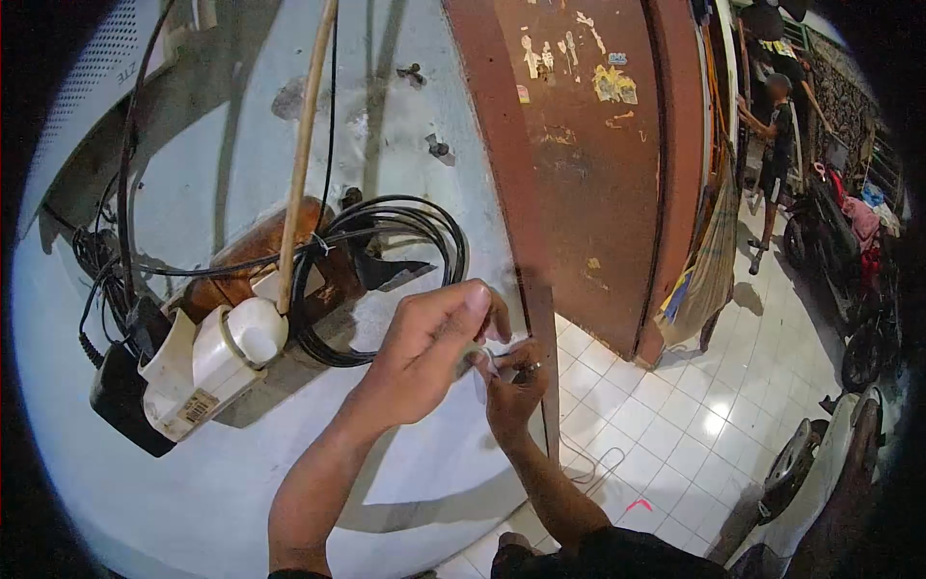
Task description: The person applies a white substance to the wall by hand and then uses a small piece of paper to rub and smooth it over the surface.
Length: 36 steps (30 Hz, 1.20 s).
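My left hand (429,352) is raised at the middle of the view, its fingers curled together. Close against it on the right is my right hand (514,391), fingers pinched. Between the two hands shows a small pale, ring-like thing (475,359), partly hidden by the fingers; what it is I cannot make out. Behind my left hand, a coil of black cable (453,232) hangs against the pale wall (386,463). Left of the coil, a white device (217,362) with a barcode label is fixed beside a brown wooden piece (231,256).
A brown door (598,193) stands right of the wall, with a hanging sack (709,261) beside it. Farther back, a person (775,145) stands on the white tiled floor (666,425). Motorbikes (820,482) line the right side. A router-like box (96,87) is at upper left.
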Each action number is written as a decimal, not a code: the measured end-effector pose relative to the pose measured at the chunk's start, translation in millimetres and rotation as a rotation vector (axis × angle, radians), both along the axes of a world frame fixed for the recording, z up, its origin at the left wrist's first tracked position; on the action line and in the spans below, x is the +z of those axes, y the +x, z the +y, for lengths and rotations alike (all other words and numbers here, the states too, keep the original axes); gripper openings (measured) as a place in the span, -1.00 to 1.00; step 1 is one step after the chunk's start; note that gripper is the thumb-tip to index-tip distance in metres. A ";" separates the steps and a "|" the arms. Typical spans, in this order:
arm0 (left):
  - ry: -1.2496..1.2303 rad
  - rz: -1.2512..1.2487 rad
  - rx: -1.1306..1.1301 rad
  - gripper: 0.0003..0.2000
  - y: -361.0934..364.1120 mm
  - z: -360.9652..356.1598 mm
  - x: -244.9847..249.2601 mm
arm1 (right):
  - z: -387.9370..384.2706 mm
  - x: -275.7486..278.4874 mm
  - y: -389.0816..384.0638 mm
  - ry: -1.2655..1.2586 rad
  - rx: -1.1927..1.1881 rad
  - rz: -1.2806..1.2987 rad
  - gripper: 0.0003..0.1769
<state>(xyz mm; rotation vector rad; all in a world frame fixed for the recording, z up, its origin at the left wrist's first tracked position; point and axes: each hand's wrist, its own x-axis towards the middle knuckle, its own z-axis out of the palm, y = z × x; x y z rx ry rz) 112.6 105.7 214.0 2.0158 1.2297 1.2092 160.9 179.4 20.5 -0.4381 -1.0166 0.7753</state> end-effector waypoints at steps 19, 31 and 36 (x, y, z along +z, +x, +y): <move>0.040 0.075 -0.043 -0.41 -10.2 -3.6 -5.8 | 12.1 25.1 -2.7 -0.052 -0.067 0.016 -0.65; 0.451 0.498 0.081 -0.73 -2.6 -6.4 -13.0 | 7.7 13.7 -5.3 -0.031 -0.085 -0.010 -0.72; 0.713 0.952 0.051 -0.81 4.3 5.3 -32.0 | 0.9 8.4 -6.2 -0.238 0.204 0.176 -0.68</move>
